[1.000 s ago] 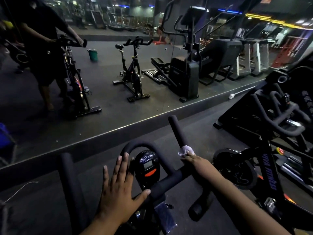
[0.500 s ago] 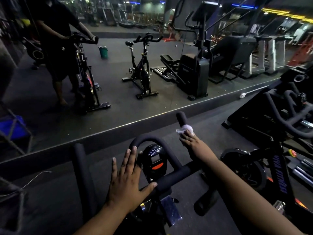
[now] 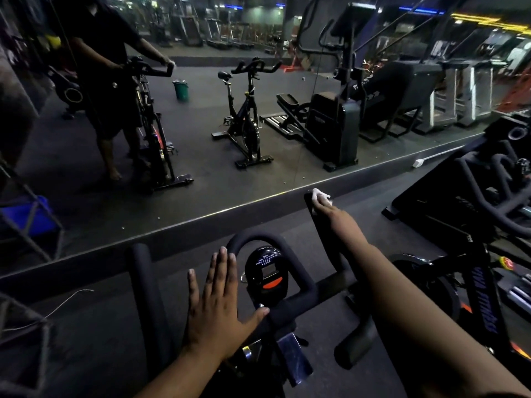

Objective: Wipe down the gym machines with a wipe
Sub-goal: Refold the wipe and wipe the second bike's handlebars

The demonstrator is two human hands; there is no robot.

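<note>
A black spin bike's handlebar fills the lower middle of the head view, with a small console inside its centre loop. My right hand holds a white wipe wrapped around the far tip of the right handlebar prong. My left hand lies flat with straight fingers on the left part of the centre loop, thumb against the crossbar.
A wall mirror ahead reflects me, bikes, a green bucket and a stepper. A second spin bike stands close on the right. A blue bin and a metal frame sit at the left. The floor is dark rubber.
My right hand slid the wipe forward along the right prong, from near the crossbar up to its far tip. My left hand stayed flat on the handlebar.
</note>
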